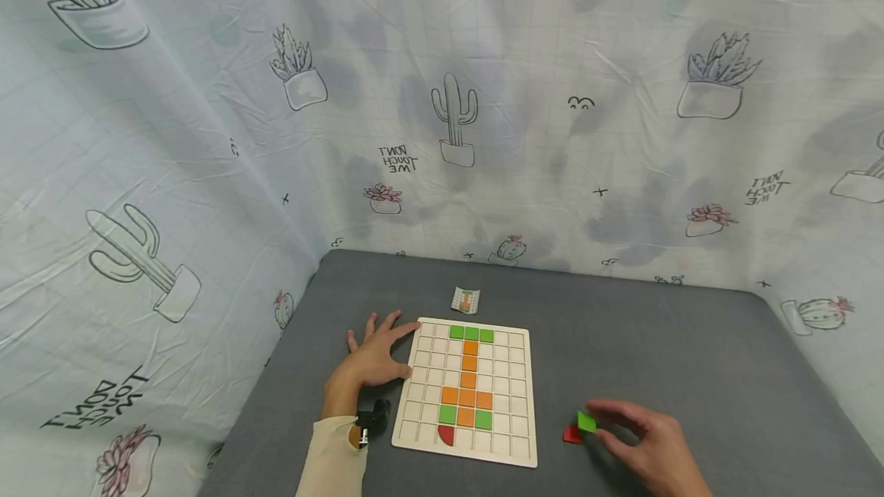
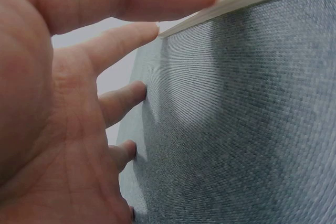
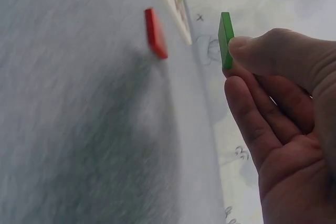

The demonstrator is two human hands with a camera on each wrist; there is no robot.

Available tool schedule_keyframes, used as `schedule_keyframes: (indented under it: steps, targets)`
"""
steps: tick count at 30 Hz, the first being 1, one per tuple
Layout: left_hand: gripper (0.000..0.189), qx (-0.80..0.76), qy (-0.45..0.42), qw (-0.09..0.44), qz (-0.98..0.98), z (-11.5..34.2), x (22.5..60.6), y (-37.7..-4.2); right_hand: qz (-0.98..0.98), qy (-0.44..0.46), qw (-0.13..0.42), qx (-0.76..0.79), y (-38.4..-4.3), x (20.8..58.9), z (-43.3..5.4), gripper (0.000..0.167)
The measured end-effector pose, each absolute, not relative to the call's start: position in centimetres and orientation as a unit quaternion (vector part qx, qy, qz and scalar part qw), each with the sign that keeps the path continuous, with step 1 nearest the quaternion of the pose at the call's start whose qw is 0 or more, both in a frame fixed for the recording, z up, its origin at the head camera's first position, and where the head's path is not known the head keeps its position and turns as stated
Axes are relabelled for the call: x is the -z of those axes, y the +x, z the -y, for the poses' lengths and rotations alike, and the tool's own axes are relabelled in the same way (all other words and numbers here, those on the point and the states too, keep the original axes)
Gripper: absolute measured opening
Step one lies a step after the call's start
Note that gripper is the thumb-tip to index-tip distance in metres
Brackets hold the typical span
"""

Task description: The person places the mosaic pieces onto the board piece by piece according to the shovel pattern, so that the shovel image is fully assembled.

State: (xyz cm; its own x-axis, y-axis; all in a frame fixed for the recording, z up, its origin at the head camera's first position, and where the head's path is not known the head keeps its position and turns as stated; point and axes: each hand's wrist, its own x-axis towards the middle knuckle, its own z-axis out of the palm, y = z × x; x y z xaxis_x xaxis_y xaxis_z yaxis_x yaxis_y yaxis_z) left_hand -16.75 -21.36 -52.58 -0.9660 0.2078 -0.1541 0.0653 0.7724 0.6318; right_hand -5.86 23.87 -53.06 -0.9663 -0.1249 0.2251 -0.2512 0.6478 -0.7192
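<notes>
My left hand [image 1: 373, 359] lies at the left side of a pale wooden grid board [image 1: 507, 374], fingers spread, thumb and index fingertip at the board's edge. Fitted in the grid are green square tiles [image 1: 472, 334], a column of orange tiles [image 1: 469, 363] and one red quarter-round piece [image 1: 446, 434]. Right of the board, my right hand [image 1: 645, 439] pinches a green square tile [image 3: 226, 40] between thumb and fingers, raised off the table. A red piece [image 3: 156, 34] lies on the table just beyond that tile; the head view shows it partly hidden behind the green one.
A small printed pattern card [image 1: 466, 300] lies behind the board, its edges slightly curled. Grey cloth covers the table [image 1: 642, 343]. Hanging sheets [image 1: 511, 136] with cactus drawings close off the back and sides. A black wrist camera [image 1: 376, 416] sits on the left wrist near the board.
</notes>
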Motion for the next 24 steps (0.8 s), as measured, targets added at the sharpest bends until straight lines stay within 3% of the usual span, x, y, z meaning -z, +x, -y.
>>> schedule_keyframes:
  steps: [7, 14, 24]
  targets:
    - [0.086, -0.325, 0.070, 0.108, -0.937, 21.3, 52.5, -16.7, 0.874, 0.180, 0.111, -0.439, -6.0, 52.2, -22.5, 0.047]
    - [0.086, -0.329, 0.070, 0.108, -0.936, 21.3, 52.5, -16.7, 0.874, 0.167, 0.087, -0.447, -6.3, 51.3, -20.3, 0.042]
    - [0.086, -0.338, 0.077, 0.098, -0.933, 21.2, 52.8, -16.7, 0.857, 0.226, 0.092, -0.454, -6.9, 51.0, -17.4, 0.040]
